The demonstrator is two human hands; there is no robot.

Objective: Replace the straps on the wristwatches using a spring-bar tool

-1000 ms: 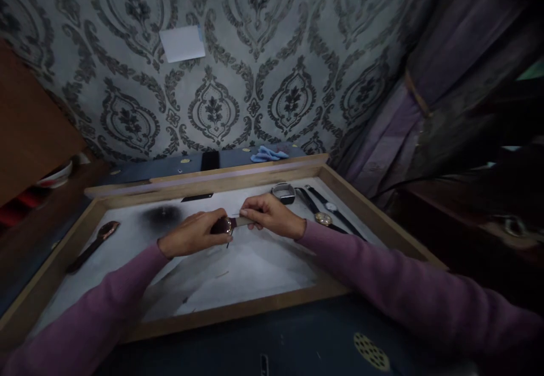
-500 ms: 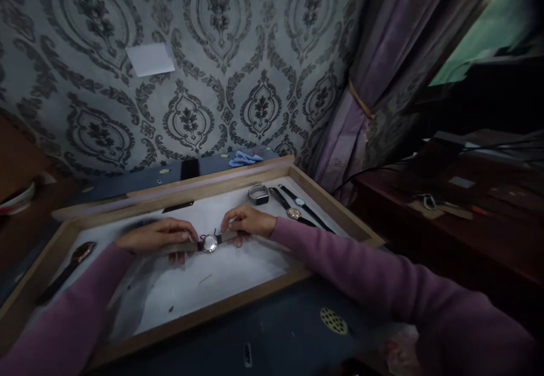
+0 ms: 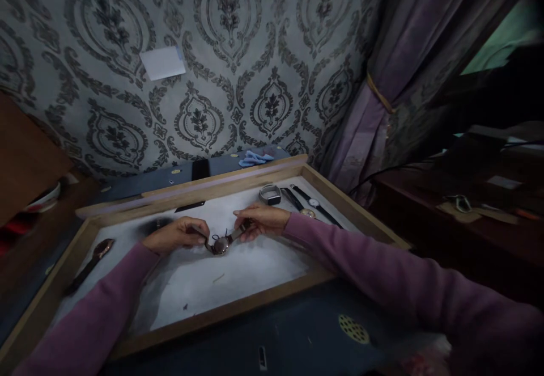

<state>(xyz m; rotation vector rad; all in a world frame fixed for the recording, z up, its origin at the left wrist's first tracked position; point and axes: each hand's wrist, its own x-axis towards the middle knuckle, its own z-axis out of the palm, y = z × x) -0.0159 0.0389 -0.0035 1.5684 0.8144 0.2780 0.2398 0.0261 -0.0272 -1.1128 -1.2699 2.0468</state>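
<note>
Between my two hands a wristwatch (image 3: 221, 245) with a round, shiny case hangs over the white bottom of a shallow wooden tray (image 3: 238, 303). My left hand (image 3: 181, 234) pinches one end of its strap. The other strap end is between the thumb and fingers of my right hand (image 3: 259, 221). A thin dark loop (image 3: 215, 238) shows just above the case. Beyond my right hand lie a smartwatch with a light band (image 3: 271, 194), a black-strapped watch with a gold-toned dial (image 3: 307, 213) and a slim watch with a white dial (image 3: 314, 202).
Left in the tray lies a dark watch (image 3: 103, 247); a flat black strip (image 3: 190, 206) is by the back wall. Behind the tray are a blue cloth (image 3: 255, 158) and a black flat object (image 3: 200, 169). A reddish table (image 3: 416, 186) stands right, beside a tied curtain (image 3: 374, 104).
The watch strap, held nearly straight before, now slopes up from the case to both hands, the case hanging lower between them. The camera view has shifted slightly left.
</note>
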